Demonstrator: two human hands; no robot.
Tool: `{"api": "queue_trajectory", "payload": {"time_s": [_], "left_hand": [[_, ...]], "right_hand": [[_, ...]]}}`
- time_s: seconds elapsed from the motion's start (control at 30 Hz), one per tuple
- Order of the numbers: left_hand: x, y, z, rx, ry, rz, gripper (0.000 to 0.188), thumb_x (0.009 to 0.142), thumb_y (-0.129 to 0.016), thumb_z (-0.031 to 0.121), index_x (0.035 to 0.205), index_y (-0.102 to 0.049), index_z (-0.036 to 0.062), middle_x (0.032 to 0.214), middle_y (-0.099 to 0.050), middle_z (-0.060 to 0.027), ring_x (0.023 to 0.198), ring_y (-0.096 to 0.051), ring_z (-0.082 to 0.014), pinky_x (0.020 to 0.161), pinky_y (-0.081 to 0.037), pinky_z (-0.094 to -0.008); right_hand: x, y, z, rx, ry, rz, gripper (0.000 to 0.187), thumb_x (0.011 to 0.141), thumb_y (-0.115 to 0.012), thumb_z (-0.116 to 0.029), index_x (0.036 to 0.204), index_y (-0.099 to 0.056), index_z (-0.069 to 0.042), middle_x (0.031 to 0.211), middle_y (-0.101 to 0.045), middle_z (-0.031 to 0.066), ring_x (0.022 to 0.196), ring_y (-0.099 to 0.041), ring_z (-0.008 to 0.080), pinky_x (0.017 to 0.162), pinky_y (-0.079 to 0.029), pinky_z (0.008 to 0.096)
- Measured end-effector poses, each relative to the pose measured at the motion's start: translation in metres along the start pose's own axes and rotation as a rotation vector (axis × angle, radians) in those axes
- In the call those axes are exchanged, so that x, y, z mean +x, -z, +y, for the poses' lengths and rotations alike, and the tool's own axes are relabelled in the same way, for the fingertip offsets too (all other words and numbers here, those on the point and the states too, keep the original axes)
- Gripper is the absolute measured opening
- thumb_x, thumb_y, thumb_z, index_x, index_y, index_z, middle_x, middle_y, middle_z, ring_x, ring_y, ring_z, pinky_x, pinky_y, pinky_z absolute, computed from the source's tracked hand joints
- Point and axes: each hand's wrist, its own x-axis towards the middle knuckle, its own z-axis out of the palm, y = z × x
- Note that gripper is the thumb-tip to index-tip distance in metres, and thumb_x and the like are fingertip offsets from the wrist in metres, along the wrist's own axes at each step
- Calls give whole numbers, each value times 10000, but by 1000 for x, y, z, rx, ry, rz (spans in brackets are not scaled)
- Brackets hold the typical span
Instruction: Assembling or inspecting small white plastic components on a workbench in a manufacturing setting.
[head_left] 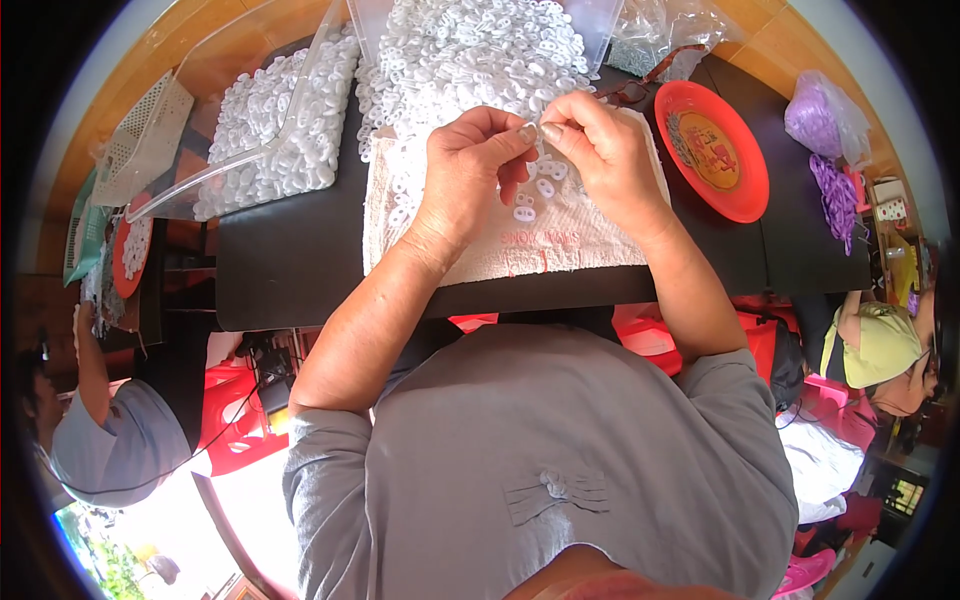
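Note:
Over a pale cloth (540, 262), my two hands meet with their fingertips almost touching. My left hand (472, 165) is closed in a pinch, a small white plastic piece showing in part at its thumb and forefinger. My right hand (606, 158) pinches right beside it; what lies between those fingertips is too small to make out. Several loose white oval pieces (545, 187) with holes lie on the cloth below the fingers. Just beyond my hands a big heap of the same white pieces (470, 50) spills from a clear plastic bin (598, 30) onto the cloth.
At the left, a clear tub (285, 130) holds many more white pieces. A red oval dish (748, 150) with small metal bits sits at the right, near eyeglasses (628, 94) and a clear bag (655, 30). Other people (125, 440) sit at both sides.

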Motion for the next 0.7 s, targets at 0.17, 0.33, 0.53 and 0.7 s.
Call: {"api": "queue_trajectory", "payload": {"time_s": [0.17, 0.33, 0.53, 0.7], "left_hand": [[0, 1, -6, -17, -24, 15, 86, 877, -634, 47, 901, -610, -32, 735, -629, -81, 528, -535, -114, 434, -392, -233], [-4, -1, -6, 18, -84, 32, 52, 875, -627, 22, 862, -599, -20, 701, -621, -60, 519, -529, -80, 407, -393, -207], [4, 3, -2, 24, -91, -4, 64, 884, -620, 35, 857, -601, -20, 693, -619, -58, 516, -527, -80, 404, -378, -211], [5, 8, -2, 62, -158, 157, 89, 877, -631, 65, 887, -602, -18, 722, -612, -70, 539, -527, -113, 459, -392, -231]], "right_hand": [[-2, -8, 4, -84, 94, 43, 73, 856, -622, 27, 903, -571, 6, 762, -614, 63, 670, -567, 127, 616, -454, 260], [-4, -13, -3, -16, 35, 42, 66, 861, -568, 61, 894, -575, 5, 747, -600, 37, 659, -548, 101, 604, -441, 238], [-4, -13, 1, 62, -47, 49, 65, 864, -589, 37, 921, -599, 7, 743, -615, 25, 651, -545, 74, 586, -434, 226], [-4, -8, -6, -38, -43, 64, 88, 863, -602, 24, 944, -614, -6, 748, -640, 41, 671, -586, 83, 591, -450, 244]]}}
